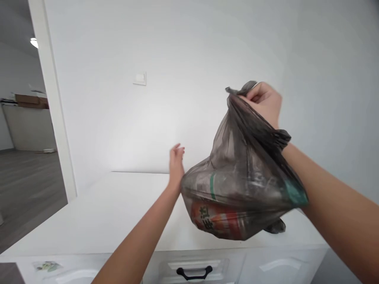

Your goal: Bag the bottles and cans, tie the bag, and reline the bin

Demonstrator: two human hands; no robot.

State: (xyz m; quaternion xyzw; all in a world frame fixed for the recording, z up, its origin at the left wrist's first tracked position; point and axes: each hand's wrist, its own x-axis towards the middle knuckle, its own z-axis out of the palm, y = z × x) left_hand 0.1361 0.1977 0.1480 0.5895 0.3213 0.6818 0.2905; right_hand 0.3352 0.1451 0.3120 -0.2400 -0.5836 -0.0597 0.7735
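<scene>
My right hand (265, 101) is raised and grips the gathered top of a dark, see-through plastic bag (242, 177). The bag hangs above the white cabinet top (112, 213); packaged goods show through it, one with red and white print, another with green. My left hand (176, 161) reaches forward beside the bag's left side, fingers together and slightly bent, holding nothing. Whether it touches the bag I cannot tell.
A white wall with a light switch (139, 78) stands behind the cabinet. Drawer fronts with a black handle (194, 272) run along the bottom edge. At the left a doorway (26, 130) opens onto a room with grey flooring and cardboard boxes.
</scene>
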